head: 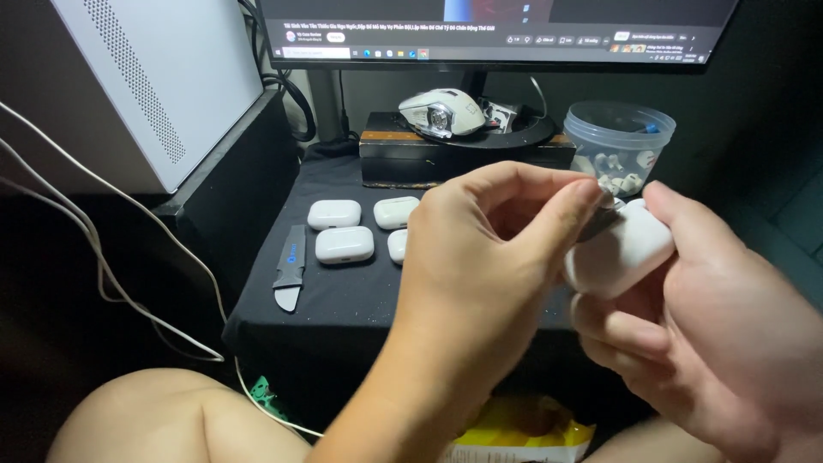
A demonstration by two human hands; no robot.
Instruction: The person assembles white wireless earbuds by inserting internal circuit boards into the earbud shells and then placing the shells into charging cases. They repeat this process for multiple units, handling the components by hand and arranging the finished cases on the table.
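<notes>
**One earbud case in hand, four more lying on the cloth**

At the right of the frame the right hand [720,343] cradles a white earbud case [619,249], fingers curled under it and thumb along its far side, so the grip is closed around the case. The left hand [480,257] comes in from the lower middle, its thumb and forefinger pinched together at the case's upper left corner. Something small and dark sits under that pinch, but I cannot tell what it is, nor whether the case's lid is lifted.

As for progress, my reading is that the work is somewhere in the middle: this single case is being handled, while four other white cases [345,244] lie in two rows on the black cloth [343,300] at centre frame, the right-hand pair partly hidden behind the left hand. Whether those are finished or waiting, nothing shows. A thin grey pry tool [291,267] lies untouched just left of them.

In the upper right, just behind the hands, stands a clear plastic tub [619,141] with no lid on it. It holds a heap of small white earbud parts, with a blue bit near the rim. A white mouse [441,111] rests on a dark box below the monitor [497,30].
</notes>
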